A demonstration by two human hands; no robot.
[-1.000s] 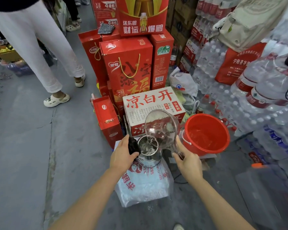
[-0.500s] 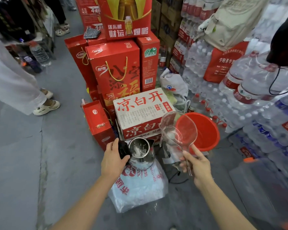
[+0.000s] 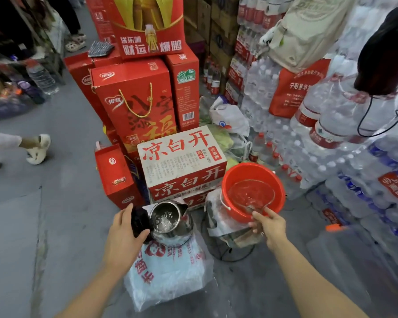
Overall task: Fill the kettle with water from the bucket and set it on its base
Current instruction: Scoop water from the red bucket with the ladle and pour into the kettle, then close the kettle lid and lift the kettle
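Water is glinting inside the open steel kettle, which the left hand is gripping by its black handle as it sits on a plastic-wrapped bundle on the floor. A second ago the clear plastic scoop was tipped over the kettle's mouth; half a second ago it was swinging away to the right, and now it is lying low inside the red bucket, its bowl down among the water there. The right hand is closing around the scoop's thin handle at the bucket's near rim, fingers curled on it. That shift suggests one pour is finished and another dip is starting, so filling looks to be partway rather than complete; how high the water stands in the kettle is hard to judge from this angle. The kettle's base is not clearly visible, though a dark cord is looping on the floor just right of the bundle. The white carton with red characters is standing directly behind the kettle.
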